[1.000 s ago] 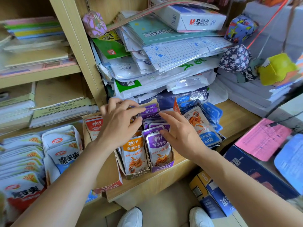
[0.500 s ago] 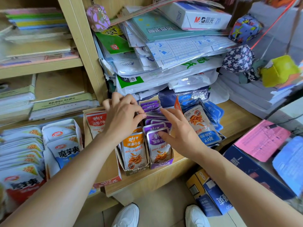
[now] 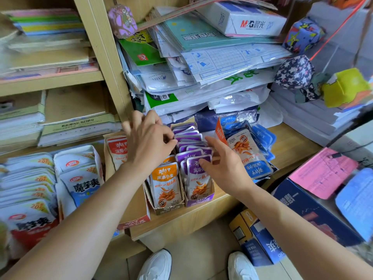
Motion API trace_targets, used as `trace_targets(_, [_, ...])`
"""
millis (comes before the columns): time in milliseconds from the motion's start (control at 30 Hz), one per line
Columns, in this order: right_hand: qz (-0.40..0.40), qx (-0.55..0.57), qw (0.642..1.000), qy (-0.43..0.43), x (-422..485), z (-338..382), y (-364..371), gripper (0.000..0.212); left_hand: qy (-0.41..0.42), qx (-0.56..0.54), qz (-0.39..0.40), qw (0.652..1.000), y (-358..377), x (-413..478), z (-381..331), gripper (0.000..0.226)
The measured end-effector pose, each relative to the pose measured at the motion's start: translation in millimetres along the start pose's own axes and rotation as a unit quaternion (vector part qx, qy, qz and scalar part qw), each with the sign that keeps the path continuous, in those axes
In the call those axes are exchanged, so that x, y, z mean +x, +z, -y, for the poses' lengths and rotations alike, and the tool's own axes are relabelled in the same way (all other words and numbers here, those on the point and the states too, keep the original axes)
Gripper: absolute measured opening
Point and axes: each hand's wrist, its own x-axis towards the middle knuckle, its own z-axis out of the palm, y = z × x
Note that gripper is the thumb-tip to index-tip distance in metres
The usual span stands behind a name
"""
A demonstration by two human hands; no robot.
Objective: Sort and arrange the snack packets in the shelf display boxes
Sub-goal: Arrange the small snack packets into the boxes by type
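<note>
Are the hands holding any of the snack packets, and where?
The left hand pinches the top edges of the purple packets. The right hand only touches the front purple packet's top.

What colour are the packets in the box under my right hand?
Purple tops over silver, clearest in the head view: purple packets, right hand.

Between the hands stand purple packets (image 3: 196, 170) beside orange packets (image 3: 165, 178). Right of the hands lie blue packets (image 3: 256, 168); left of them, white-and-blue packets (image 3: 80, 182) and red packets (image 3: 118, 148).
</note>
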Motion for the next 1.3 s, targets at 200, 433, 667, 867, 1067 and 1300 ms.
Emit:
trace_targets(200, [0.030, 0.169, 0.984, 0.055, -20.6, 0.9, 3.2, 0.058, 0.032, -0.063, -0.011, 0.997, -13.8, -30.2, 12.5, 0.043])
trace_targets(433, [0.073, 0.222, 0.968, 0.094, -31.1, 4.1, 6.7, 0.054, 0.048, 0.034, 0.108, 0.992, -17.5, -88.4, -4.6, 0.069])
trace_targets(667, [0.122, 0.213, 0.966, 0.084, -30.4, 13.0, 5.5, 0.075, 0.036, 0.003, 0.152, 0.988, -14.5, -86.8, -16.8, 0.078])
trace_targets(867, [0.105, 0.200, 0.970, 0.090, -34.2, 3.8, 7.7, 0.073, 0.046, 0.009, 0.135, 0.990, -17.0, -92.1, -15.5, 0.071])
trace_targets(1067, [0.120, 0.202, 0.968, 0.090, -33.6, 5.5, 8.3, 0.075, 0.056, 0.002, 0.147, 0.988, -13.1, -92.6, -15.2, 0.076])
trace_targets(1300, [0.034, 0.144, 0.979, 0.137, -47.4, -17.7, 25.7, 0.106, 0.053, -0.033, 0.092, 0.994, -16.4, -80.5, -5.1, 0.068])
